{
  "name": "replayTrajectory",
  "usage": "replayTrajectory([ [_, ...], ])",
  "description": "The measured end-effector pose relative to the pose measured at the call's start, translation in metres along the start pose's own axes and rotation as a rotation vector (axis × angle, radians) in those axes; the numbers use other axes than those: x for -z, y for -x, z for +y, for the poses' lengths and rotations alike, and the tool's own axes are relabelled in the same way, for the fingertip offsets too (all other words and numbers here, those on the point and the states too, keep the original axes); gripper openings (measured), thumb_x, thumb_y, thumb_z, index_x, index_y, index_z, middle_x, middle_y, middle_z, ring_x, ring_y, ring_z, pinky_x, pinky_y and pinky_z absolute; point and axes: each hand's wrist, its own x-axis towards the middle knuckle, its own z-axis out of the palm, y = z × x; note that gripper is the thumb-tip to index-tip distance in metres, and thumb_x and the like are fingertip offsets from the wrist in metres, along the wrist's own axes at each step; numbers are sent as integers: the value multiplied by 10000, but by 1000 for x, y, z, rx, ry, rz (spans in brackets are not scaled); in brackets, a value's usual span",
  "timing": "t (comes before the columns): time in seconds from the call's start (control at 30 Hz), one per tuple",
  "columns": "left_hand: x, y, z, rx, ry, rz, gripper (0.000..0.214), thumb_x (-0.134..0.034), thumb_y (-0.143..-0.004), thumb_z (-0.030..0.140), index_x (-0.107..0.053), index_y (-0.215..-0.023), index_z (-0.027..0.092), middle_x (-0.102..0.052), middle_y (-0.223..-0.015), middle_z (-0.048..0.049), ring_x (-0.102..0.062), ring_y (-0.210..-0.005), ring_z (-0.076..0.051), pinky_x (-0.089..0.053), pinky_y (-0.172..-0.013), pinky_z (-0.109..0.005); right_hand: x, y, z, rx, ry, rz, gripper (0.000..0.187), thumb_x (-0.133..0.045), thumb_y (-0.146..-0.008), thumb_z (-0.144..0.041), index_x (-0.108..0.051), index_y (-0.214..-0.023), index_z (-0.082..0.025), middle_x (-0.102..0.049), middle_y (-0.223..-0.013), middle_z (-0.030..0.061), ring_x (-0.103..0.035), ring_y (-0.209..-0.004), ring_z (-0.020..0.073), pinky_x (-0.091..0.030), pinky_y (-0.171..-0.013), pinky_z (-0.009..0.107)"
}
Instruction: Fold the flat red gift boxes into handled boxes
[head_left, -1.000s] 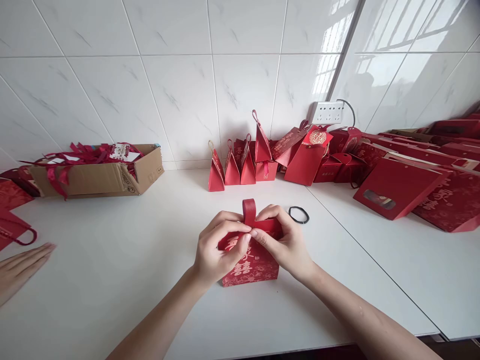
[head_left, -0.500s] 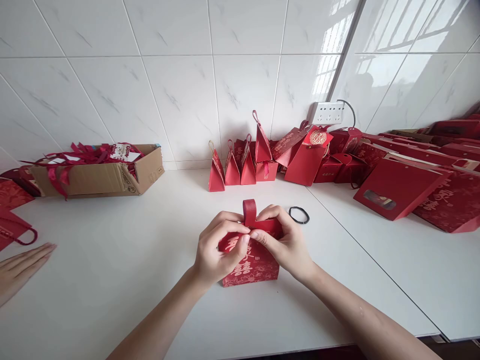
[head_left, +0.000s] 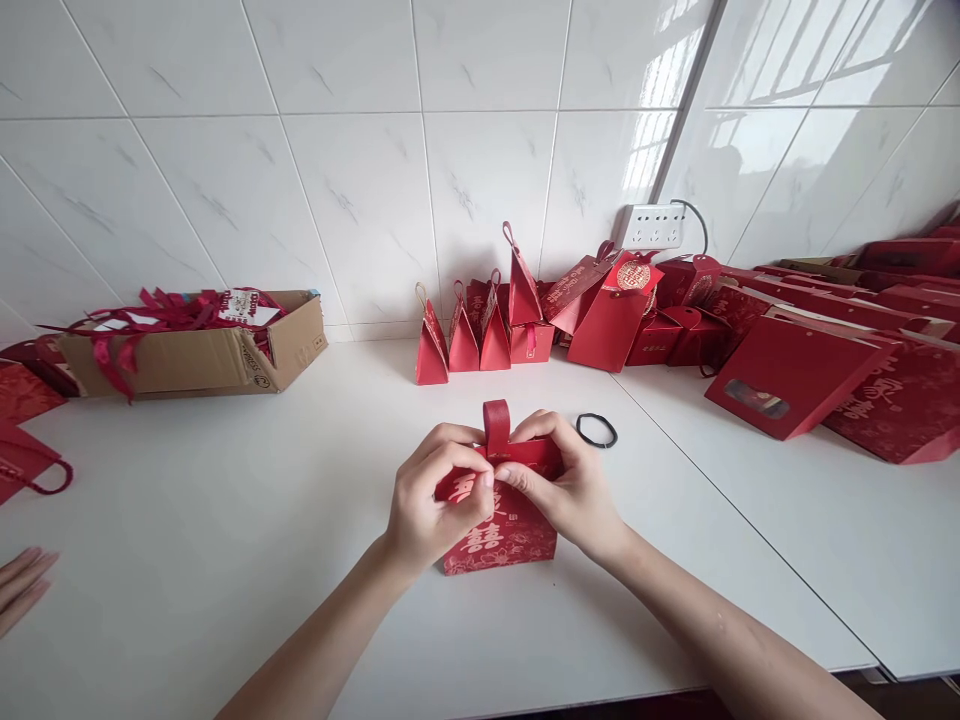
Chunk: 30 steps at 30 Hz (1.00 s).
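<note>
Near the desk's (head_left: 225,510) front edge, left hand (head_left: 430,497) and right hand (head_left: 576,492), fingers curled, pinch the box's (head_left: 519,540) top, likely to steady it.

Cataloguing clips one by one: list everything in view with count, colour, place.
Lettered gift box: 1, red, front centre
Strap loop: 1, dark red, atop it
Round band: 1, black, right of gift box
Small tent-shaped boxes: 4, red, back centre
Windowed box: 1, red, right
Cord-handled package: 1, red, left edge
Other packaging: many, red, back and both sides
Cardboard box: 1, brown, back left
Ribbons: several, dark red, in cardboard box
Wall tiles: many, white, behind
Power strip: 1, white, against wall tiles
Table: count unclear, white, underneath
Another person's hand: 1, partly cropped, left edge
Left hand: 1, bare, gift box top
Right hand: 1, bare, likewise
</note>
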Motion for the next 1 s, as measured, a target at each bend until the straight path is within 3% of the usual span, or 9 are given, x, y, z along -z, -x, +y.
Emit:
replayTrajectory([
  [0.53,1,0,0,23,38,-2,196,-537,-898,203,-515,-704,201,-642,-814,-47,-649,-730,-157,-517,-590,-258,-1,1,0,-1,31,10,219,-695,-837,-379,-526,-815,-241,-610,-702,-22,-564,-606,140,-478,-551,277],
  [0.73,-1,2,-1,5,29,18,57,-592,-856,162,-590,-811,197,-637,-812,-41,-662,-779,-168,-538,-634,-262,0,1,0,13,10,2,219,-702,-837,-378,-535,-830,-237,-617,-723,-21,-571,-624,135,-483,-569,271],
  [1.0,0,0,0,-13,5,11,101,-590,-841,105,-605,-816,202,-645,-804,-33,-663,-767,-165,-548,-629,-262,0,1,-2,6,29,1,162,-661,-858,-332,-533,-836,-234,-619,-739,-11,-576,-639,141,-493,-583,275],
])
